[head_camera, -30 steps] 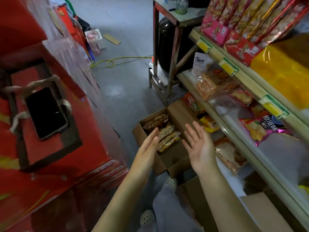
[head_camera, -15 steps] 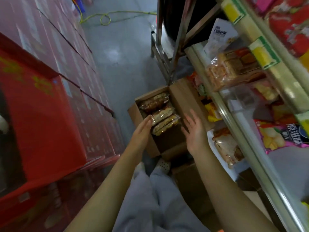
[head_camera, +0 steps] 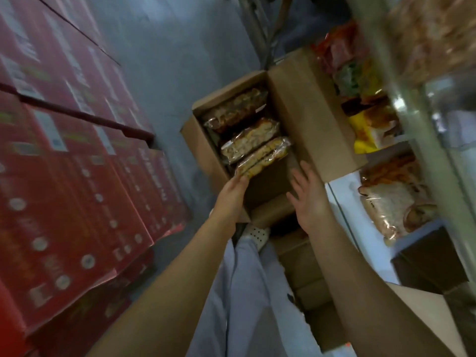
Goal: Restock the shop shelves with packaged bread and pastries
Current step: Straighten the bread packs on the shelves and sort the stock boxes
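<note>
Where the bread lies: three clear-wrapped packets (head_camera: 249,141) stand on edge in a row at the far end of an open cardboard box (head_camera: 309,119) on the floor (head_camera: 167,60).
Handling, as a judgement: light, soft and easily crushed, with film that looks slippery. Best taken by the two short ends or flat between the palms, never squeezed at the middle.
Own left: the left hand (head_camera: 231,199) has straight fingers, with the tips touching the left end of the nearest packet (head_camera: 262,157) and not closed round it.
Own right: the right hand (head_camera: 311,202) has spread, relaxed fingers that grasp nothing. It is over the box's right wall, apart from the packets.
Count: three packets, one open box, two hands.
Right of the box: a bottom shelf (head_camera: 342,199) carries bagged bread (head_camera: 391,204); blur hides how many.
Left of the box: stacked red cartons (head_camera: 77,176), blurred.
</note>
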The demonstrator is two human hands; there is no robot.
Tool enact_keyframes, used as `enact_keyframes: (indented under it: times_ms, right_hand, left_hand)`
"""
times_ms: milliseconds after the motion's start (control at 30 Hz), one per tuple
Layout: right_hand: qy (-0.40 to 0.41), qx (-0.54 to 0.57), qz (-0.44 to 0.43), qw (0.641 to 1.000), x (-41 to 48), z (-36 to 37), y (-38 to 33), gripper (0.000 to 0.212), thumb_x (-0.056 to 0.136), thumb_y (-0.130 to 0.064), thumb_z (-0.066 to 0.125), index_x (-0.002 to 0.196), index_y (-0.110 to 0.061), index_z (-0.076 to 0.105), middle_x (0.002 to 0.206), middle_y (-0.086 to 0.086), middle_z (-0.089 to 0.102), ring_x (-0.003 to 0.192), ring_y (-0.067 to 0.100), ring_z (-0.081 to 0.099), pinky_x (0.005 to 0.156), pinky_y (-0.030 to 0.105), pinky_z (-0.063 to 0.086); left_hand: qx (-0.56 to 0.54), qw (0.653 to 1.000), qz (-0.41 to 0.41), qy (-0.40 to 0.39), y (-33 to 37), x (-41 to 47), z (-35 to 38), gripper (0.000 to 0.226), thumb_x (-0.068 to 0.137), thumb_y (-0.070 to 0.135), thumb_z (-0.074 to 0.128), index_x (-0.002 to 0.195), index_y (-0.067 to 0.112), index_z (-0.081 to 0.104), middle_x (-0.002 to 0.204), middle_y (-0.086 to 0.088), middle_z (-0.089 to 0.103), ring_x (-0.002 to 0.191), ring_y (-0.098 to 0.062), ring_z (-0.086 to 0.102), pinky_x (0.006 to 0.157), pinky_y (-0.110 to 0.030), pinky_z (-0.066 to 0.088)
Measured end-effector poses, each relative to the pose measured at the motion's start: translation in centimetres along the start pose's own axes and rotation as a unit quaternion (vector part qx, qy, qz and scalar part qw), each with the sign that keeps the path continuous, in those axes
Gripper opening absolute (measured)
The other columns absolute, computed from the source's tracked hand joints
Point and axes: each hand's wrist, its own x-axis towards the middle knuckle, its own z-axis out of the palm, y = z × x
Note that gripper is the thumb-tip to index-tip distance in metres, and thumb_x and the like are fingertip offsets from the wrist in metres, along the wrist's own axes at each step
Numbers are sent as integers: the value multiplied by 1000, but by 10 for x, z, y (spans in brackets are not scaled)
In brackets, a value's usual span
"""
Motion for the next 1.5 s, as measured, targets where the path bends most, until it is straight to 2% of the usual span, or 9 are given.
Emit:
enact_keyframes:
  times_ms: [267,367,533,700,900,1067,1167,1333,1500]
  right_hand:
    - [38,-44,14,998,158,-9,50,52,104,-42,41,153,-28,31,154,1,41,143,24,36,114,45,32]
    - [44,-89,7,995,208,-10,62,57,101,-45,48,153,-31,28,156,-1,37,142,24,36,112,44,34]
    - [77,-145,42,985,271,-2,77,80,94,-43,63,157,-33,14,157,5,32,140,29,37,111,48,38]
    - [109,-136,91,980,317,15,94,108,81,-46,77,157,-27,2,158,7,30,141,35,35,104,51,43]
    - [85,-106,125,983,351,34,109,87,81,-45,77,149,-22,27,144,0,48,129,22,49,109,46,42]
    - [148,-33,97,984,373,27,124,104,64,-33,92,144,-26,26,128,8,59,107,31,64,76,61,57]
    - [130,-25,88,987,375,15,130,90,69,-29,87,143,-28,37,128,8,62,103,29,66,60,53,60]
    - [166,18,89,982,314,9,112,78,86,-10,74,148,-26,30,131,10,55,113,33,60,87,61,54]
    - [145,80,62,984,237,3,106,77,87,-12,73,149,-31,31,125,5,58,101,24,63,76,50,60]
  left_hand:
    - [86,996,-8,-29,-49,162,-2,50,101,21,54,149,21,39,125,10,48,114,-4,43,88,-12,36]
    - [141,990,11,-31,-62,212,0,61,98,31,59,153,25,31,140,8,46,119,-9,45,94,-21,34]
    - [469,880,75,-8,-88,275,7,85,92,47,62,157,22,15,160,-9,25,147,-31,23,119,-47,26]
    - [584,807,80,20,-117,305,20,91,97,43,57,158,21,-6,164,-17,-3,152,-33,2,121,-44,14]
    - [603,769,161,139,-141,321,24,94,88,34,71,156,13,9,156,-17,23,139,-33,32,111,-40,34]
    - [661,704,166,201,-143,342,25,74,94,23,62,153,7,21,143,-15,43,124,-29,48,94,-34,44]
    - [653,700,185,222,-135,337,22,55,85,15,69,136,10,50,121,-11,58,106,-27,57,80,-30,48]
    - [606,748,234,137,-127,295,9,54,89,8,59,139,11,40,132,-11,44,115,-30,44,89,-33,37]
    - [547,777,296,97,-113,239,-20,57,82,20,68,135,14,49,134,-11,47,116,-34,45,90,-36,36]
